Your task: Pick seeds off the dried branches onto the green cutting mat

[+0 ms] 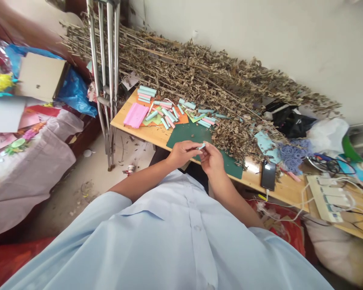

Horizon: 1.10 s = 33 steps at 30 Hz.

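At frame centre, left hand [181, 154] and right hand [211, 159] pinch a pale blue paper roll [201, 146] above the green mat [189, 133].

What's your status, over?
Both hands pinch a small blue paper roll over the green mat. Finished rolls behind. Dry branches crowd the table.

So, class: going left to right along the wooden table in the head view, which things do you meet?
pink paper sheet → green cutting mat → black phone → white power strip
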Each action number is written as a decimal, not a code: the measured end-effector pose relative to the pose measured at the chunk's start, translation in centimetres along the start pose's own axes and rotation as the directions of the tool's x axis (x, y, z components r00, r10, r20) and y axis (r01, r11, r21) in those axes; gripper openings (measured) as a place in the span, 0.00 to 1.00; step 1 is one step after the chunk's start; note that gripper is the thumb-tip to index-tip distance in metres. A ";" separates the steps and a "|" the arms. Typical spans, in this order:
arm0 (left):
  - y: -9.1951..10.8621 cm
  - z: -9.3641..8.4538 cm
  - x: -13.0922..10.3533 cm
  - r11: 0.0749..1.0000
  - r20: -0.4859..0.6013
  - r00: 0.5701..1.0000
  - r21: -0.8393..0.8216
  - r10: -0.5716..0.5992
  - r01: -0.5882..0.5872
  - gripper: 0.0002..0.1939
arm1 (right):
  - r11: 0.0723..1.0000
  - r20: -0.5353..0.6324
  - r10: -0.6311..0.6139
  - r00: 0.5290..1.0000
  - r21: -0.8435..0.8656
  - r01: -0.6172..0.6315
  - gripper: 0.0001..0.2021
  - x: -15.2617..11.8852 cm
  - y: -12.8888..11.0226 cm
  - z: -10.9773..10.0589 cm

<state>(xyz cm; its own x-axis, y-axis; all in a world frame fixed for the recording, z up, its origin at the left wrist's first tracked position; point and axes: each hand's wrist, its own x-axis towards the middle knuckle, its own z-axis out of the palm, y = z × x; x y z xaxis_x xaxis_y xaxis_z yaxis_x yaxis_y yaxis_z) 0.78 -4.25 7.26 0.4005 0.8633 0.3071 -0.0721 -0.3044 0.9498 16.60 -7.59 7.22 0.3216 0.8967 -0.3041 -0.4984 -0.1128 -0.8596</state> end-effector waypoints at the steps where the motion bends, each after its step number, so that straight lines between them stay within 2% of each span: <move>1: 0.1 -0.1 -0.1 0.999 0.020 1.000 -0.038 -0.023 0.024 0.16 | 1.000 0.005 0.000 1.000 0.000 0.000 0.11 -0.1 -0.2 0.1; 5: 0.8 -0.4 -1.0 0.993 0.136 0.991 -0.114 -0.020 0.036 0.21 | 0.998 0.028 -0.038 0.999 -0.046 0.039 0.12 -0.8 -1.2 0.4; 8: 1.7 -0.8 -1.8 0.998 0.154 0.986 -0.027 0.066 -0.062 0.18 | 0.993 0.059 -0.076 0.995 -0.083 0.080 0.12 -1.7 -1.9 0.6; 10: 2.2 -1.0 -2.3 0.982 0.134 0.977 0.074 0.164 -0.175 0.19 | 0.991 0.093 -0.076 0.993 -0.098 0.085 0.12 -2.4 -2.4 0.7; 13: 2.7 -1.2 -2.5 0.919 0.095 0.941 0.200 0.326 -0.338 0.34 | 0.993 0.151 -0.003 0.989 -0.120 0.021 0.13 -3.5 -3.0 1.0; 16: 2.8 -1.2 -2.3 0.883 0.141 0.909 0.219 0.393 -0.415 0.51 | 0.991 0.182 0.068 0.981 -0.122 -0.046 0.15 -4.4 -3.3 1.3; 19: 2.9 -1.1 -2.2 0.894 0.190 0.905 0.177 0.380 -0.413 0.57 | 0.993 0.182 0.060 0.982 -0.108 -0.041 0.16 -4.8 -3.5 1.6; 24: 2.9 -1.0 -2.5 0.914 0.179 0.919 0.148 0.351 -0.377 0.58 | 0.997 0.176 0.041 0.983 -0.079 -0.027 0.19 -5.0 -3.7 1.8; 29: 2.8 -1.0 -2.5 0.894 0.153 0.911 0.190 0.382 -0.406 0.58 | 0.994 0.186 0.088 0.979 -0.085 -0.073 0.19 -5.2 -3.6 2.0; 33: 3.1 -1.1 -2.4 0.862 0.126 0.900 0.256 0.418 -0.436 0.56 | 0.982 0.239 0.166 0.957 -0.129 -0.138 0.19 -5.5 -3.9 1.6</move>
<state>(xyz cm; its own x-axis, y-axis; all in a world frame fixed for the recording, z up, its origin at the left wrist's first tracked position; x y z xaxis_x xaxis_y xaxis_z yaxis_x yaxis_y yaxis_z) -1.42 -6.87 9.50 0.4453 0.5989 0.6656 -0.0027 -0.7425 0.6698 15.48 -11.37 12.87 0.0323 0.9415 -0.3354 -0.4301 -0.2898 -0.8550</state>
